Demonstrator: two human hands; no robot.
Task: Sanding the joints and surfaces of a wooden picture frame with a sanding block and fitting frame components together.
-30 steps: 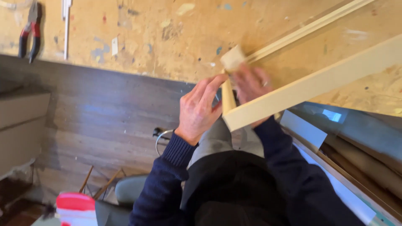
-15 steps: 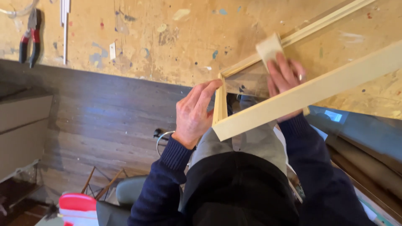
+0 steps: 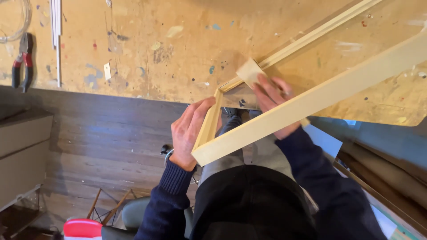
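A pale wooden frame (image 3: 320, 98) lies tilted over the front edge of a paint-spattered workbench (image 3: 155, 53). My left hand (image 3: 189, 133) grips the frame's short end rail (image 3: 208, 126) by the near corner, fingers wrapped over its outer face. My right hand (image 3: 272, 94) reaches inside the frame, partly hidden behind the near long rail. It presses a small tan sanding block (image 3: 250, 71) against the far long rail (image 3: 320, 31), close to the far corner.
Red-handled pliers (image 3: 22, 62) and white strips (image 3: 55, 26) lie at the bench's left. Below are a dark wood floor (image 3: 102, 133), a grey cabinet (image 3: 22, 151) at the left, a red and white object (image 3: 82, 229), and long boards (image 3: 382, 178) at the right.
My right hand slid the block up along the far rail, away from the corner, then back down to the corner. My left hand stayed on the end rail.
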